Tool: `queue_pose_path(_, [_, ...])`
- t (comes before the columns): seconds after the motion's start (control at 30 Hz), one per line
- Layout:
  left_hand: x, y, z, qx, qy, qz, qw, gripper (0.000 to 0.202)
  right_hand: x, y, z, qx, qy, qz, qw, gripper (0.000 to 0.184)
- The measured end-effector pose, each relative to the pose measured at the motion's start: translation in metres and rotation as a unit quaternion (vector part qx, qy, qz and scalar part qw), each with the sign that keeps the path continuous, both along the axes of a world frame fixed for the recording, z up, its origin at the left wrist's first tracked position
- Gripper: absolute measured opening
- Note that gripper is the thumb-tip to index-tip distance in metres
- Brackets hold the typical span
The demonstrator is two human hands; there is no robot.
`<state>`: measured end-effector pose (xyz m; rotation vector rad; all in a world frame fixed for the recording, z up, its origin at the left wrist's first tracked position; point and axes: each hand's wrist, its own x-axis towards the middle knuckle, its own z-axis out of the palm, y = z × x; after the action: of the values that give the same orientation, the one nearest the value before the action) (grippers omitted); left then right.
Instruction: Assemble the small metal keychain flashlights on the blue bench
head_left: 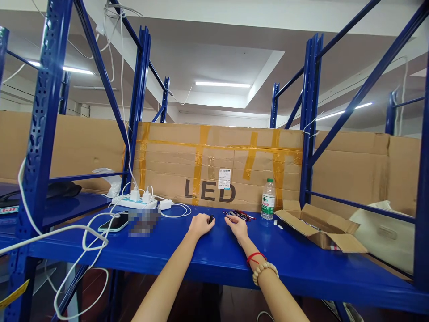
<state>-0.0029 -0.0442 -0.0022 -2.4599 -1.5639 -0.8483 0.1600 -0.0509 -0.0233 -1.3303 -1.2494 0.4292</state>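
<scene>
Black piece [211, 218] juts up from the left grip [200, 225].

A water bottle [267, 200] with 1 green cap stands upright on the blue table [157, 250]. Left of the bottle lies a loose pile of slim dark and red pieces [247, 216], with the right hand [237, 226] beside them; whether its curled fingers grip anything is unclear. Farther left of the bottle, the left hand [201, 225] holds 1 small black piece [211, 218]. Well left of the bottle are a phone [115, 222] and a white power strip [129, 203]. Right of the bottle sits an open carton [323, 239]; behind the bottle rises a taped cardboard panel [167, 165] reading "LED".
</scene>
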Motion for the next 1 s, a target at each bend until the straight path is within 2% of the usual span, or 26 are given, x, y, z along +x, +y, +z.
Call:
queue_pose_path(0.13, [0.001, 0.000, 0.000, -0.004, 0.006, -0.008, 1.000, 0.039, -0.008, -0.006, 0.006, -0.013, 0.074, 0.080, 0.994, 0.038])
queue_pose_path(0.33, [0.003, -0.002, 0.000, -0.004, 0.019, -0.030, 0.999, 0.038, -0.016, -0.017, 0.013, -0.048, 0.123, 0.213, 0.968, 0.032])
queue_pose_path(0.47, [0.007, -0.004, 0.001, -0.011, 0.029, -0.052, 0.998, 0.036, -0.019, -0.021, 0.014, -0.065, 0.135, 0.255, 0.955, 0.031])
queue_pose_path(0.73, [0.017, -0.004, -0.001, -0.020, 0.039, -0.078, 0.996, 0.036, -0.022, -0.020, 0.013, -0.068, 0.156, 0.257, 0.951, 0.028])
queue_pose_path(1.0, [0.015, -0.012, -0.002, 0.014, 0.021, -0.102, 0.994, 0.039, -0.019, -0.018, 0.015, -0.040, 0.199, 0.189, 0.961, 0.028])
